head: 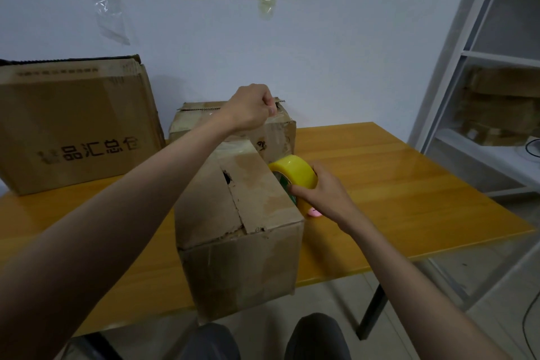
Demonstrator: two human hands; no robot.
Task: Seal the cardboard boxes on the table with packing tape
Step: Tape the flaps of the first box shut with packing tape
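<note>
A worn cardboard box (242,231) stands at the table's front edge, its top flaps closed. My right hand (324,193) grips a yellow roll of packing tape (295,172) at the box's right top edge. My left hand (251,108) is raised above the far end of the box and pinches the free end of clear tape (270,137), which runs down to the roll. A smaller box (277,134) stands right behind the near one. A large box with printed characters (76,123) stands at the back left.
The yellow wooden table (409,193) extends to the right. A small pink object (315,213) lies beside the box under my right hand. A white shelf unit (479,67) holding flattened cardboard stands at the right. Tape scraps hang on the wall.
</note>
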